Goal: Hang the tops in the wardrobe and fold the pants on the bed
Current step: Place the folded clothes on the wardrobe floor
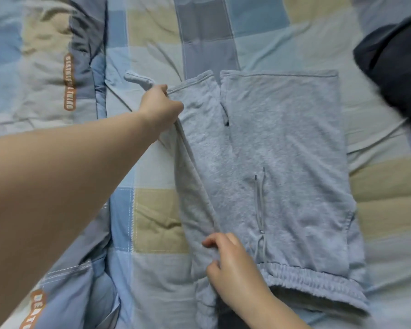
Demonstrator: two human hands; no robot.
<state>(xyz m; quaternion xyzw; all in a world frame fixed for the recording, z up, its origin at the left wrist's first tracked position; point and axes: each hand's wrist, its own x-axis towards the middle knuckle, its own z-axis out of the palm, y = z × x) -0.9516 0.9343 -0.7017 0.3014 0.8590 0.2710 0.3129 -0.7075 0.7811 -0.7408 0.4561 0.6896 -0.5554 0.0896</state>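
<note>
A pair of light grey sweatpants (282, 150) lies on the bed, its elastic waistband and drawstring towards me and the leg ends away from me. My left hand (160, 106) grips the fabric of the left leg near its far hem. My right hand (233, 262) pinches the same leg's edge close to the waistband. Between the two hands the left leg is creased and partly lifted over the rest of the pants.
The bed is covered by a checked quilt (152, 210) in blue, beige and grey. A rumpled duvet (45, 67) with orange lettering lies along the left. A dark garment (399, 72) sits at the right edge.
</note>
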